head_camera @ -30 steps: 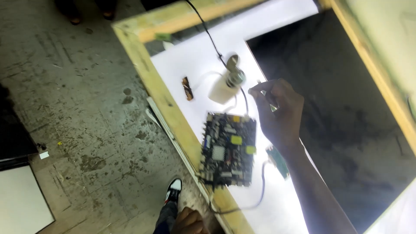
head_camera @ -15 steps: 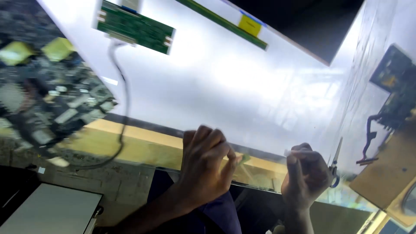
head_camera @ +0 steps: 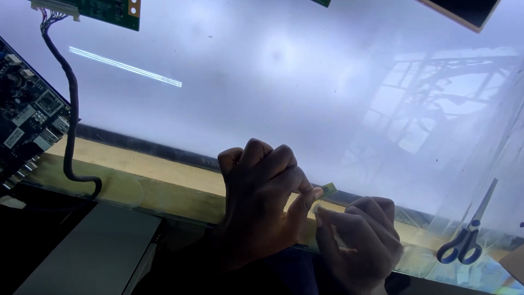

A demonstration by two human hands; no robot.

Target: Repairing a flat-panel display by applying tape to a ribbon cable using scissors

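Note:
A large glowing white panel [head_camera: 284, 82] lies in a wooden frame [head_camera: 136, 166]. Both my hands meet at its near edge. My left hand [head_camera: 262, 202] is curled into a fist, and its thumb presses a small thin greenish strip [head_camera: 329, 189] that sticks out at the panel's edge. My right hand [head_camera: 357, 246] is curled just below and to the right, its fingertips meeting the left thumb at the same strip. A clear film seems to cover the edge there; the grip itself is partly hidden.
Blue-handled scissors [head_camera: 468, 240] lie on the panel at the right. A dark circuit board [head_camera: 24, 125] sits at the left, joined by a black cable [head_camera: 70, 109] to a green board [head_camera: 103, 11] at the top. A grey flat slab [head_camera: 82, 251] lies lower left.
The view has closed in on the panel's near edge. My hands have come together at the strip, and the scissors now lie apart from my right hand.

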